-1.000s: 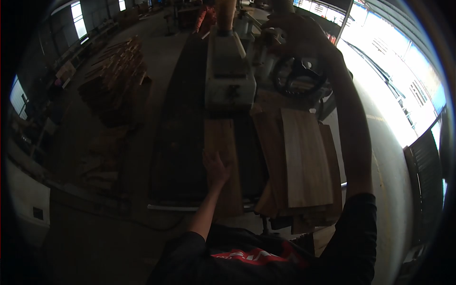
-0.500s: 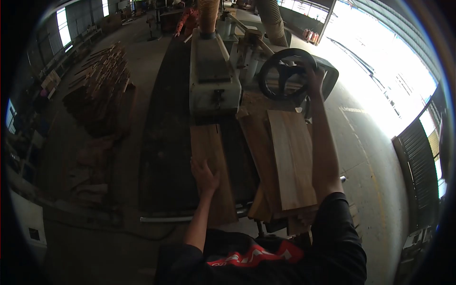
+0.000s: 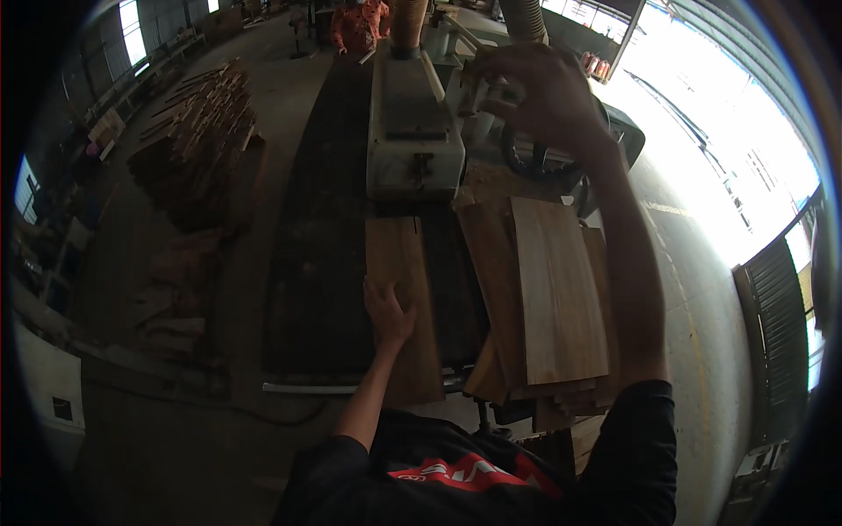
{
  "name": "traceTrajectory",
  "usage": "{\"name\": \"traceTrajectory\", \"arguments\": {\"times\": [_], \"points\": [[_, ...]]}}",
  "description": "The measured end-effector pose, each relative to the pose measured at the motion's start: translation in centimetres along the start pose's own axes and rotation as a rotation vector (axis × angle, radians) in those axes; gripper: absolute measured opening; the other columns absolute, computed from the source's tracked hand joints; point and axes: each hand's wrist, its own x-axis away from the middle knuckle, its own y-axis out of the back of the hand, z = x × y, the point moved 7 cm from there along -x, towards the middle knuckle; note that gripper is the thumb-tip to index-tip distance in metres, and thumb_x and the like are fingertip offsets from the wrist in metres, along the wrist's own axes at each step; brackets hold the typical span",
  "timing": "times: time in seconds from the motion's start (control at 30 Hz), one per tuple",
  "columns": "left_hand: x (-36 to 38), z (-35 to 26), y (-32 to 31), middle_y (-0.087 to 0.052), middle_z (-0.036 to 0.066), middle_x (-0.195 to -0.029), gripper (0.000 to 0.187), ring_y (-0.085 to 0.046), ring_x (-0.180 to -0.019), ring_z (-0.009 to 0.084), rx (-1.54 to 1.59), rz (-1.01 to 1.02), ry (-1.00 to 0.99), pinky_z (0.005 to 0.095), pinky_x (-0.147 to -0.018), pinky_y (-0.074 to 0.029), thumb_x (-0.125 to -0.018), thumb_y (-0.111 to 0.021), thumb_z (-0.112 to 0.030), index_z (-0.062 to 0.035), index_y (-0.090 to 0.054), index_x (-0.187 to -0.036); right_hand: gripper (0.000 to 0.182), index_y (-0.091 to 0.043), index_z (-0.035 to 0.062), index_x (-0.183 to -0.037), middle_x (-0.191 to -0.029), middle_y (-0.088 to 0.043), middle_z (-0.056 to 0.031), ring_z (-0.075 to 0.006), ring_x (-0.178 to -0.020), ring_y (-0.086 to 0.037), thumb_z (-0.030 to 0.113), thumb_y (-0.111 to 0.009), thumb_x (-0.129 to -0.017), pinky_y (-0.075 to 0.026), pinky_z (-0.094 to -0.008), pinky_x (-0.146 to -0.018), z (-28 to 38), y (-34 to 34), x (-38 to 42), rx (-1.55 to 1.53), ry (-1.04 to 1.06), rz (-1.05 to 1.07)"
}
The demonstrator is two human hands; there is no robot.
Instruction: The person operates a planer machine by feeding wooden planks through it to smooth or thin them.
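A long wooden board [image 3: 412, 351] lies on the dark bed [image 3: 316, 263] of a machine, its far end close to the grey machine head [image 3: 412, 162]. My left hand [image 3: 388, 314] holds the board by its left edge, thumb across the top face. My right hand [image 3: 548, 101] is raised in front of a black handwheel [image 3: 519, 165], its fingers apart and slightly blurred, nothing visible in them; it covers much of the wheel. Right of the bed, beneath my right forearm, sits an uneven stack of boards [image 3: 561, 298].
A big slanted pile of wood strips [image 3: 197, 131] stands on the floor at left. At the machine's far end is a person in an orange-red patterned top [image 3: 358, 31]. Ribbed hoses [image 3: 408, 26] rise from the machine. Bright daylight comes in at right.
My right hand has left the handwheel's rim and moved left in front of it. My left hand stays on the board. The view has shifted slightly, showing more of the other person.
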Motion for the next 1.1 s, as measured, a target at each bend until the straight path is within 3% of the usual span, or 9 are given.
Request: {"name": "traceTrajectory", "arguments": {"times": [0.1,0.2,0.3,0.4,0.53,0.7,0.83,0.93,1.1], "points": [[0.0,-0.5,0.1,-0.025,0.041,-0.172,0.074,-0.026,-0.161,0.0584,0.000,-0.004,0.020,0.0653,-0.130,-0.026,-0.094,-0.082,-0.056,-0.0081,-0.059,-0.145,0.058,-0.082,0.0112,-0.128,-0.115,-0.082,-0.0124,-0.0310,-0.105,-0.079,0.031,-0.095,-0.075,-0.060,-0.0451,-0.101,-10.7,-5.5,1.4,0.072,-0.124,0.500],[0.2,-0.2,0.2,-0.025,0.040,-0.173,0.074,-0.026,-0.161,0.0586,-0.022,-0.003,0.008,0.0653,-0.130,-0.026,-0.094,-0.081,-0.058,-0.0084,-0.059,-0.145,0.051,-0.085,0.0087,-0.119,-0.106,-0.083,-0.0115,-0.0263,-0.097,-0.081,0.026,-0.096,-0.072,-0.063,-0.0410,-0.092,-11.8,-7.4,1.8,-0.306,-0.091,0.752],[-0.3,-0.4,0.0,-0.024,0.040,-0.173,0.073,-0.025,-0.161,0.0587,-0.012,0.005,0.021,0.0667,-0.130,-0.026,-0.095,-0.079,-0.057,-0.0068,-0.059,-0.145,0.044,-0.087,0.0087,-0.111,-0.097,-0.084,-0.0102,-0.0223,-0.089,-0.081,0.023,-0.098,-0.070,-0.063,-0.0372,-0.084,-12.3,-6.8,2.5,-0.340,-0.147,0.554],[0.1,-0.8,0.3,-0.024,0.040,-0.173,0.073,-0.024,-0.161,0.0591,-0.006,0.027,0.049,0.0676,-0.130,-0.025,-0.096,-0.079,-0.056,-0.0065,-0.059,-0.145,0.045,-0.086,0.0064,-0.113,-0.096,-0.084,-0.0093,-0.0201,-0.087,-0.080,0.021,-0.098,-0.073,-0.063,-0.0360,-0.084,-12.4,-6.7,2.4,-0.279,-0.146,0.619],[0.0,-0.6,0.4,-0.021,0.041,-0.174,0.076,-0.023,-0.161,0.0603,-0.008,0.042,0.019,0.0679,-0.130,-0.026,-0.096,-0.077,-0.056,-0.0055,-0.056,-0.149,0.039,-0.085,0.0021,-0.116,-0.099,-0.085,-0.0069,-0.0150,-0.082,-0.077,0.020,-0.096,-0.083,-0.062,-0.0318,-0.076,-15.0,-6.2,4.9,-0.398,-0.492,0.566],[3.7,-1.3,3.5,-0.016,0.038,-0.176,0.113,-0.014,-0.164,0.0598,-0.095,0.198,-0.028,0.0760,-0.129,-0.019,-0.081,-0.080,-0.081,-0.0040,-0.048,-0.158,0.030,-0.086,0.0026,-0.117,-0.098,-0.085,-0.0055,-0.0107,-0.079,-0.075,0.015,-0.090,-0.090,-0.059,-0.0277,-0.072,-18.6,-8.2,9.9,-0.734,-0.598,0.270],[10.2,-5.7,8.8,-0.013,0.038,-0.177,0.149,-0.004,-0.167,0.0576,-0.129,0.533,-0.062,0.0828,-0.127,-0.010,-0.059,-0.082,-0.097,-0.0058,-0.038,-0.168,0.026,-0.088,0.0073,-0.115,-0.096,-0.085,-0.0016,-0.0087,-0.078,-0.076,0.018,-0.087,-0.092,-0.059,-0.0276,-0.066,-19.6,-8.7,10.0,-0.673,-0.578,0.256],[13.1,-6.6,9.1,-0.010,0.033,-0.181,0.160,0.000,-0.169,0.0540,-0.234,0.738,-0.181,0.0828,-0.128,-0.007,-0.052,-0.087,-0.094,-0.0101,-0.029,-0.175,0.023,-0.088,0.0082,-0.116,-0.097,-0.085,-0.0016,-0.0095,-0.085,-0.077,0.013,-0.082,-0.095,-0.061,-0.0277,-0.079,-19.4,-9.3,10.2,-0.719,-0.429,0.187],[12.5,-5.4,8.1,-0.008,0.024,-0.185,0.166,0.000,-0.171,0.0476,-0.276,0.678,-0.279,0.0809,-0.130,-0.006,-0.046,-0.094,-0.087,-0.0167,-0.023,-0.179,0.025,-0.087,0.0058,-0.119,-0.104,-0.085,-0.0027,-0.0104,-0.094,-0.078,0.013,-0.083,-0.095,-0.060,-0.0283,-0.090,-19.4,-8.5,9.7,-0.627,-0.261,0.113]]}}
